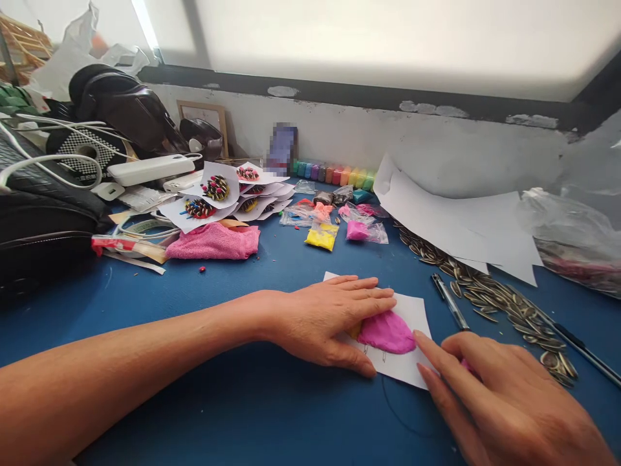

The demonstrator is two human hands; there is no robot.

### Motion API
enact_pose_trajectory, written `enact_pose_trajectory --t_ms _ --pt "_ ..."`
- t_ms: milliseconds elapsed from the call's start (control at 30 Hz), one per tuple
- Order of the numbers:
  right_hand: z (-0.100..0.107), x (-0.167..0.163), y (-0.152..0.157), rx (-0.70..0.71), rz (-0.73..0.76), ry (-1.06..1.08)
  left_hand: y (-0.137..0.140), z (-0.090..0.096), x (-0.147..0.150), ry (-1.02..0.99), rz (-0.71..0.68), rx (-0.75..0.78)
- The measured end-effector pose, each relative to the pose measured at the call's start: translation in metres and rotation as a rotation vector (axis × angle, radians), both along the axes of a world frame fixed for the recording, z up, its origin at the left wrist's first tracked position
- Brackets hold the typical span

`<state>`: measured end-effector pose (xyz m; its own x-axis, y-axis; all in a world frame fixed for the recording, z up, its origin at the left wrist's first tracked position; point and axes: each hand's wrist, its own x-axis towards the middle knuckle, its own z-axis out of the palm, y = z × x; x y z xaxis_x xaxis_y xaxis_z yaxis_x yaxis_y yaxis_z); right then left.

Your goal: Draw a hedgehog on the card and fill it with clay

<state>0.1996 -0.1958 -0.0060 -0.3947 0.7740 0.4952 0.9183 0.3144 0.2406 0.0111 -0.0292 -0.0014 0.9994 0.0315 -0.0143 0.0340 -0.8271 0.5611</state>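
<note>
A flattened patch of pink modelling clay [388, 332] lies on a small sheet of white paper [412, 312], with a bit of yellow clay [355, 331] at its left edge. Short pencil lines show on the paper below the pink. My left hand [330, 317] rests flat across the paper's left part, fingers stretched out and covering some of the clay. At the right edge of the pink patch, the index fingertip of my right hand [504, 388] touches the clay. Its other fingers curl round a small pink lump [468, 366], mostly hidden.
Sunflower seeds [514, 310], a pen [450, 301] and large white sheets [451, 213] lie to the right. Clay packets [322, 235] sit ahead, before a row of coloured clay [334, 173]. A pink cloth [213, 241], seed-studded pictures [200, 208] and a black bag [43, 220] are left.
</note>
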Motion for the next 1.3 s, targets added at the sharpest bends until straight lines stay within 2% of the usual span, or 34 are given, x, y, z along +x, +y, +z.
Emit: enact_pose_trajectory --t_ms 233,367,533,800,1067,1300 --pt "-0.006 -0.002 -0.004 -0.028 0.060 -0.046 -0.001 0.000 0.001 0.005 0.017 0.011" --pt "-0.004 -0.001 -0.002 -0.045 0.068 0.053 -0.001 -0.001 0.001 -0.013 0.026 0.021" --pt "-0.001 -0.006 0.007 -0.135 0.007 0.178 -0.002 0.000 0.002 -0.001 0.060 0.024" --pt "-0.007 -0.014 0.017 -0.179 0.024 0.178 -0.001 0.003 0.000 0.017 0.077 0.045" --pt "-0.012 -0.018 0.018 -0.105 0.084 0.234 0.001 -0.002 0.001 -0.009 0.092 0.048" --pt "-0.010 -0.016 0.014 -0.161 0.087 0.232 0.001 -0.003 0.001 -0.012 0.088 0.054"
